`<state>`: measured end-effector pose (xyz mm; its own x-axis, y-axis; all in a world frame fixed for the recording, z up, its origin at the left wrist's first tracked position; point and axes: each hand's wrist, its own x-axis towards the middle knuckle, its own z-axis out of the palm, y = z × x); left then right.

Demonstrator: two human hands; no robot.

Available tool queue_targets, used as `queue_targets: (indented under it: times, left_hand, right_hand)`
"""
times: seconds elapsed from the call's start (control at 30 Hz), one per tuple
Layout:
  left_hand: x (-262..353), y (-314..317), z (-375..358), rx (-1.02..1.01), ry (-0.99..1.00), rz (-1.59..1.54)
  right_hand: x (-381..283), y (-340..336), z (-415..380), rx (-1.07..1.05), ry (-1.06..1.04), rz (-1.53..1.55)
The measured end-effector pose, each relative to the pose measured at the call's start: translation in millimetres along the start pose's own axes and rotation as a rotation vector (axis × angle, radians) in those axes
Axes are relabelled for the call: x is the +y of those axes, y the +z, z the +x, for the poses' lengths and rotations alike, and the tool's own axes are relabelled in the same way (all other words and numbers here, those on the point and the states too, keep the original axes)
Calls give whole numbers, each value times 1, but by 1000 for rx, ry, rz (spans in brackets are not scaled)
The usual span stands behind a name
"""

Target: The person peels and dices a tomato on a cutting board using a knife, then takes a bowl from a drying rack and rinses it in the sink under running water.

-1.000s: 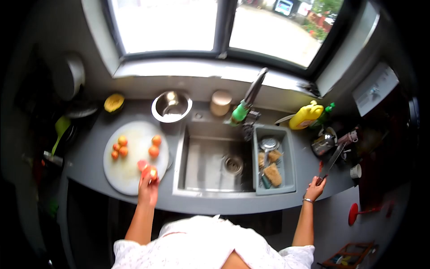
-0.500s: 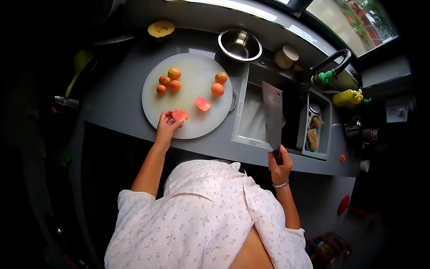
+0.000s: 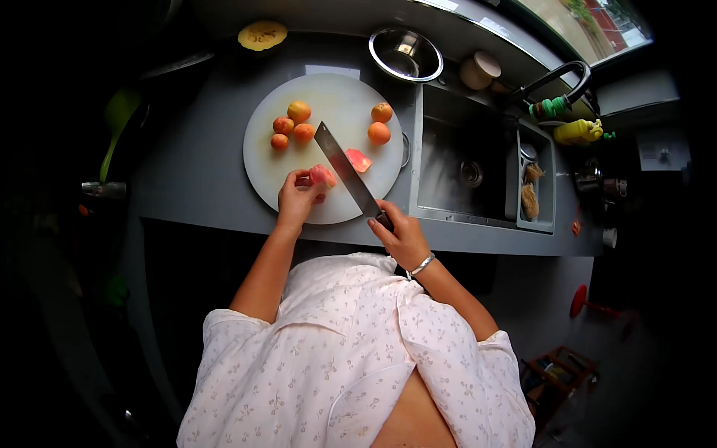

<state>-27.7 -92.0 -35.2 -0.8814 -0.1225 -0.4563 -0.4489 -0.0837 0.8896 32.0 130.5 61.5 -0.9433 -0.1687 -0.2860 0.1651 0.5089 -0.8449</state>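
Observation:
My left hand [image 3: 297, 196] pinches a pink-red fruit piece [image 3: 322, 176] at the front of the round white cutting board [image 3: 276, 172]. In my right hand [image 3: 402, 235] is the dark handle of a cleaver [image 3: 346, 169]; its blade slants up and left over the board, just right of that piece. Another pink fruit piece [image 3: 359, 160] lies beyond the blade, partly covered by it. Several small orange-red fruits [image 3: 299, 112] sit grouped at the board's back left, and two more [image 3: 379, 134] stand at its right.
Right of the board is a sink [image 3: 448, 190] with a black faucet [image 3: 553, 72] and a side basket [image 3: 547, 190] holding brushes. Behind stand a steel bowl [image 3: 405, 54], a lidded jar [image 3: 479, 71] and a halved yellow melon [image 3: 262, 35]. A yellow bottle [image 3: 578, 132] is at right.
My right hand has brought the cleaver left from over the sink to the board. My left hand still holds its fruit piece, now turned more upright. The view has shifted slightly.

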Motion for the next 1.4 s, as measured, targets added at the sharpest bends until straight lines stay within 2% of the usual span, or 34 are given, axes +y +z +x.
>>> queue_targets:
  times: [0.13,0.27,0.53,0.8,0.87,1.0,1.13,1.27,1.33,1.4]
  left_hand:
    - [-1,4,-5,42,-11,-98]
    - [-5,8,-5,68,-1,-110]
    - [-15,12,-7,98,5,-104]
    - [-18,12,-5,85,-21,-172]
    - [-18,9,-4,-13,-14,-291]
    - [-11,12,-7,-61,17,-268]
    - [-10,20,-1,-17,40,-234]
    - [-2,25,5,15,7,-169]
    - [-2,27,7,29,-25,-170]
    - [-5,28,9,42,-59,-169]
  right_hand:
    - [1,4,2,-27,-90,-104]
    - [-2,4,3,-70,-57,-93]
    - [-2,7,-6,-89,-138,-303]
    - [-2,5,-7,-53,-82,-228]
    - [1,2,-5,-43,-53,-205]
    - [12,3,-1,-41,-13,-164]
    - [17,1,4,-85,49,-144]
    - [11,-4,5,-73,34,-130]
    - [9,-3,-1,28,-82,-185]
    - [0,-5,-7,38,-97,-207]
